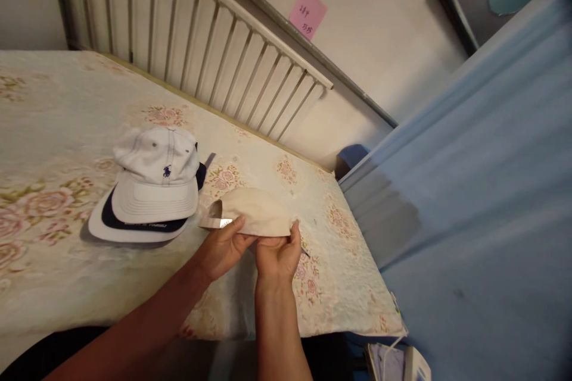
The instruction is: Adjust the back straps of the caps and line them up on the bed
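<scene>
Between my two hands is a cream baseball cap (259, 209), its back opening and strap turned to the left. My left hand (223, 248) grips the lower edge near the strap, thumb on top. On the right part of that edge, my right hand (279, 253) is closed around the cap from below, palm up. Left of them lies a stack of caps: a white cap (156, 158) with a small dark blue emblem rests on a cap with a white and navy brim (105, 227). Most of the lower cap is hidden.
A floral cloth (58, 286) covers the table. Behind it stands a white radiator (214, 41), with a pink note (308, 13) on the wall above. A blue curtain (473, 190) hangs at the right. Near the lower right corner are a white box (415, 366) and a cable.
</scene>
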`<state>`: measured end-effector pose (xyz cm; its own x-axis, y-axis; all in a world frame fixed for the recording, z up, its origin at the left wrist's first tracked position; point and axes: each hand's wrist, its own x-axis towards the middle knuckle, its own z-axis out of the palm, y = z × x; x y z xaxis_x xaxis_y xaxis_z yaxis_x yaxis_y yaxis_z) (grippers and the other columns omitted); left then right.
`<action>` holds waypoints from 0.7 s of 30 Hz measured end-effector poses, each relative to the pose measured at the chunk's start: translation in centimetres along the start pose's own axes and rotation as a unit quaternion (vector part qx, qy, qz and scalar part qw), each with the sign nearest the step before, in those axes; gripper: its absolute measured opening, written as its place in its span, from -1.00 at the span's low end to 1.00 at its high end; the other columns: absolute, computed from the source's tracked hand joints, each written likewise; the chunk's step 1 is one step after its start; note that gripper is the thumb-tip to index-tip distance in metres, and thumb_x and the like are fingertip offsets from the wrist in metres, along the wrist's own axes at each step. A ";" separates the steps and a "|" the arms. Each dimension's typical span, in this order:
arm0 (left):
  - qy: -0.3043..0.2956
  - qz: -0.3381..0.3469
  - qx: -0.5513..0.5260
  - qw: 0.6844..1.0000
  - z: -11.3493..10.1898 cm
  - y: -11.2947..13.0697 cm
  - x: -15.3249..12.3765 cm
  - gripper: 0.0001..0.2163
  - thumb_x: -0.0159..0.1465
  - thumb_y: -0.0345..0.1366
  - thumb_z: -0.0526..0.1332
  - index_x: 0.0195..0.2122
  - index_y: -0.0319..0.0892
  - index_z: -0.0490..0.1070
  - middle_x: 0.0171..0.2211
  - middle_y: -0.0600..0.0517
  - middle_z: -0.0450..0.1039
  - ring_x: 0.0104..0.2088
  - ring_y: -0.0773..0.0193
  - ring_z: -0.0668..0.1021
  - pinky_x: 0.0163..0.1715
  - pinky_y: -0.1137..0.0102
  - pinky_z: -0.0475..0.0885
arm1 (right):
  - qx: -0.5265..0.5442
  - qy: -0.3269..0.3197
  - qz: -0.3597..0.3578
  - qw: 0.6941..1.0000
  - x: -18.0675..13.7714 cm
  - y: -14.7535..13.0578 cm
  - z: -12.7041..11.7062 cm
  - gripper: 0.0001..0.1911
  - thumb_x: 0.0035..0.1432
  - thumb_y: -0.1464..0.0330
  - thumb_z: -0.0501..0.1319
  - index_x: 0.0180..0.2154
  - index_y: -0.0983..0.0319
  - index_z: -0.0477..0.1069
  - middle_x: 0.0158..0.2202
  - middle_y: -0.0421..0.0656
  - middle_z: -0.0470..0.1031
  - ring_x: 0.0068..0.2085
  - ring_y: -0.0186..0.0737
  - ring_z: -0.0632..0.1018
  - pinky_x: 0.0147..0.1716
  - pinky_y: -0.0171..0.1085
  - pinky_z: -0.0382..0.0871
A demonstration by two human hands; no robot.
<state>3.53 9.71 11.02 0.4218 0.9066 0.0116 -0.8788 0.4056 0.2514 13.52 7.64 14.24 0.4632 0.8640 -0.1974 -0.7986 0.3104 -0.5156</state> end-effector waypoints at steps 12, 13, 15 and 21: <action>-0.124 0.030 -0.027 0.992 -0.3 0.1 0.0 -0.47 0.23 -0.05 0.24 0.18 -0.18 0.30 0.16 -0.11 0.37 0.23 0.05 0.31 0.22 0.17 0.21 | 0.022 0.024 -0.009 0.999 -0.6 1.0 -0.5 -0.73 0.06 0.50 0.12 -0.17 0.27 0.44 -0.18 -0.15 0.62 0.02 -0.31 0.55 0.19 -0.21 0.26; -0.135 0.023 -0.005 0.991 -0.2 -0.3 -0.1 -0.45 0.19 -0.08 0.29 0.16 -0.22 0.33 0.16 -0.14 0.37 0.24 0.01 0.29 0.25 0.15 0.17 | 0.013 0.004 -0.009 1.000 -0.7 1.3 -0.5 -0.72 0.07 0.48 0.12 -0.15 0.28 0.44 -0.17 -0.13 0.62 0.03 -0.28 0.54 0.20 -0.18 0.25; -0.109 0.011 0.029 0.994 -0.2 -0.8 -0.3 -0.49 0.17 -0.20 0.34 0.12 -0.28 0.36 0.12 -0.16 0.41 0.23 -0.01 0.31 0.27 0.14 0.11 | -0.012 -0.034 -0.017 0.999 -1.0 2.1 -0.7 -0.68 0.08 0.44 0.13 -0.09 0.29 0.42 -0.14 -0.10 0.61 0.04 -0.23 0.53 0.22 -0.11 0.23; -0.003 0.014 -0.004 1.000 -0.1 -0.7 0.1 -0.62 0.32 -0.33 0.13 0.16 -0.24 0.32 0.04 -0.11 0.48 0.17 0.05 0.39 0.24 0.15 0.17 | -0.042 -0.085 -0.035 0.995 -2.0 3.5 -1.4 -0.52 0.08 0.42 0.14 0.08 0.28 0.33 -0.07 -0.09 0.58 0.02 -0.17 0.54 0.22 0.00 0.22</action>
<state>4.16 9.51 10.72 0.3984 0.9169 0.0249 -0.8922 0.3811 0.2426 10.35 6.44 11.64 0.4388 0.8984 -0.0183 -0.7290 0.3440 -0.5918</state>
